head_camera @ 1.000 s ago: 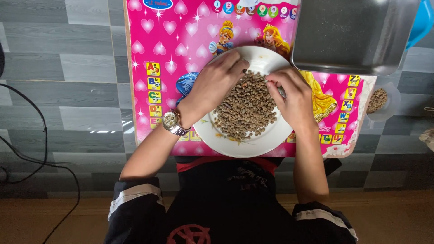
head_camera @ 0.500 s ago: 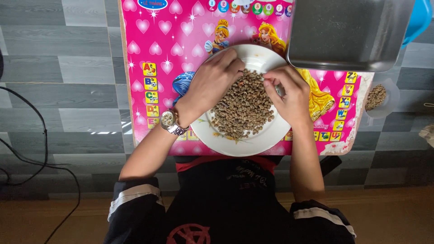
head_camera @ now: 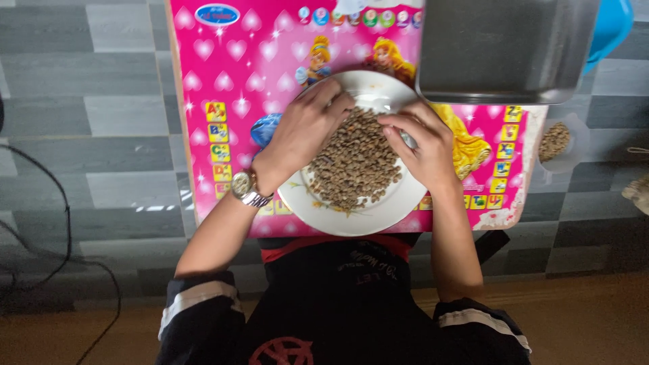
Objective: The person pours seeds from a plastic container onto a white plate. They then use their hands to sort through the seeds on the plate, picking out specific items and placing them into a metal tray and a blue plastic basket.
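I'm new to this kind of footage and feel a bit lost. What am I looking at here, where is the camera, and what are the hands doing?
There is no machine here: a person works with two bare hands, and the camera sits on their head, looking straight down. That is why you see their arms and dark shirt at the bottom.

In front of them lies a pink children's play mat with cartoon figures and letter squares. On it stands a white plate with a heap of small brown beans or seeds.

The left hand, with a wristwatch, and the right hand both rest on the heap with fingers spread; neither grips anything that I can make out.

Above the plate is a grey metal tray, and to the right a small clear cup holding more seeds.
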